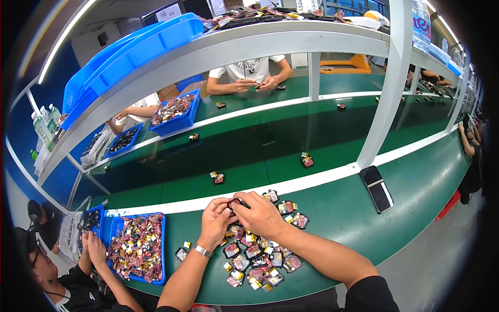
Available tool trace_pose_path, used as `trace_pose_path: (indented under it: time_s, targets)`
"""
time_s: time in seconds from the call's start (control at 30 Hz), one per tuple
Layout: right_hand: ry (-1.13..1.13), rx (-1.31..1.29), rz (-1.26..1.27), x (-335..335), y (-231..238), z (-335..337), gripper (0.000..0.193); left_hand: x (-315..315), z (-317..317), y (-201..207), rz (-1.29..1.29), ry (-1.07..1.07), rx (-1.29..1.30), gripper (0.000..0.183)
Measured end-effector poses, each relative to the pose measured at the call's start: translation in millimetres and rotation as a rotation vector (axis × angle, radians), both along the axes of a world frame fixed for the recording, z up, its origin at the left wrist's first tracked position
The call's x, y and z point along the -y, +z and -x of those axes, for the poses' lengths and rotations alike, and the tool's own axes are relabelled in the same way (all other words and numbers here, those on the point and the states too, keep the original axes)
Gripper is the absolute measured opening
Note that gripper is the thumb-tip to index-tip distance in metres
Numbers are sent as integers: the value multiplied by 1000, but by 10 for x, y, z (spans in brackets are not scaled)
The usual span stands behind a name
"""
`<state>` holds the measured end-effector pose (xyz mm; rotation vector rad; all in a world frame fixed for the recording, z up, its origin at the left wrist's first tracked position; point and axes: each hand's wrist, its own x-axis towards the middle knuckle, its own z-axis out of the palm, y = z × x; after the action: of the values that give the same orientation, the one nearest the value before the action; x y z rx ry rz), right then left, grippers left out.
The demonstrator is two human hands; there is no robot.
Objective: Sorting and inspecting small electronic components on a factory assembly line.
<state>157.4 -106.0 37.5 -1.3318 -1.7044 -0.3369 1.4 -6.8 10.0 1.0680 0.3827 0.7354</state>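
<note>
My left hand (214, 223) and my right hand (261, 216) meet over the green bench, fingers closed around one small dark-framed electronic module (235, 206). The fingertips cover much of it. Below and right of my hands lies a loose pile of similar modules (254, 252) with black frames, clear or pinkish middles and yellow-and-white parts. A few spread up to the right, close to my right wrist. One single module (182, 254) sits left of my left forearm. A metal-band watch (203, 250) is on my left wrist.
Left of me stands a blue bin (164, 244) full of small coloured parts, beside a co-worker's hands (93, 248). A dark phone-like device (377, 189) lies to the right. White posts (387, 88) hold an overhead shelf. Modules (307, 160) are spaced along the green belt beyond.
</note>
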Motion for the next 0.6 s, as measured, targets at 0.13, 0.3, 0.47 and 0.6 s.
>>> trace_pose_path:
  time_s: [0.13, 0.3, 0.47, 0.6]
  targets:
    - [8, -13, 37, 42, 43, -5, 25, -12, -22, -25, 5, -23, 26, 26]
    - [-54, -70, 77, -22, -52, 51, 37, 2, -62, 34, -46, -44, -5, 36]
    - [-199, -223, 218, -389, 73, -787, 41, 19, -21, 114, -307, 129, -18, 37]
    - [-452, -108, 370, -400, -149, -1326, 38, -25, -50, -37, -647, 212, -298, 22]
